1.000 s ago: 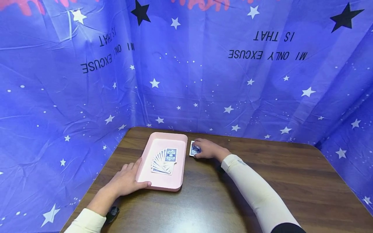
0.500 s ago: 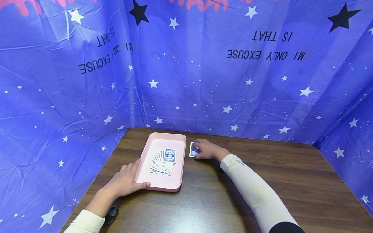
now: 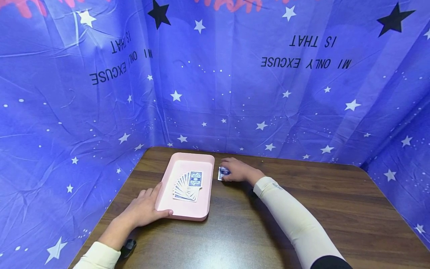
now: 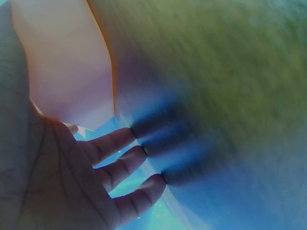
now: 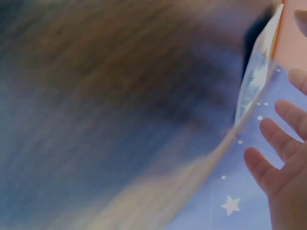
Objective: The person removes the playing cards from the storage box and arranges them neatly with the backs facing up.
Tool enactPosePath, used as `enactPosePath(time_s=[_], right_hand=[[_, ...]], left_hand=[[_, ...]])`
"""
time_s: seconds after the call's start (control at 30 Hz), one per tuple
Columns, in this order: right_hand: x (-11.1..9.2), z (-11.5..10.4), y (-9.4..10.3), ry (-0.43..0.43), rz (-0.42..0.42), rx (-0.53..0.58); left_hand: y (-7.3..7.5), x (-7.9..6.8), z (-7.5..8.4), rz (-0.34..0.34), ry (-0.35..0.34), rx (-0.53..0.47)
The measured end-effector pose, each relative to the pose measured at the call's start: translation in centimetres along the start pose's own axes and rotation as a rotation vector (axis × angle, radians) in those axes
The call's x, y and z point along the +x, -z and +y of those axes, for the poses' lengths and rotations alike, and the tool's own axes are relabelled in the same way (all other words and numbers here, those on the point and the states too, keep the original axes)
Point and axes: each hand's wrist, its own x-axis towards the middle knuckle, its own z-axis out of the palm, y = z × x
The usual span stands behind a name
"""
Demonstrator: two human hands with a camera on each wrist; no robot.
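Observation:
My left hand (image 3: 142,207) rests at the near left corner of a pink tray (image 3: 211,194). Its thumb lies on the near rim, and its fingers lie along the left wall. In the left wrist view, several fingertips (image 4: 152,184) of this hand touch the tabletop. Blue-backed playing cards (image 3: 188,186) lie fanned in the tray, the top one fully visible. Right of the tray, my right hand (image 3: 240,170) reaches over another blue-backed playing card (image 3: 221,174) and partly hides it. In the right wrist view, the fingers are spread beside that card (image 5: 256,72), not wrapped round it.
A brown wooden table (image 3: 268,224) carries everything. Blue star-print curtains (image 3: 215,93) hang behind it and at both sides. A black band (image 3: 128,248) is on the left wrist. The card outside stands close to the tray's right wall.
My right fingers have shifted slightly left over the card beside the tray, covering a bit more of it. The left hand, tray and fanned cards have stayed put; the head view drifts slightly.

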Motion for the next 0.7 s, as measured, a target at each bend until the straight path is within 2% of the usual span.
enactPosePath(time_s=[0.4, 0.7], right_hand=[[1.0, -1.8, 1.7, 0.084, 0.064, 0.002], [1.8, -3.7, 2.3, 0.090, 0.059, 0.011]], left_hand=[[0.1, 0.0, 0.1, -0.004, -0.003, 0.000], [0.0, 0.1, 0.0, -0.001, -0.004, -0.001]])
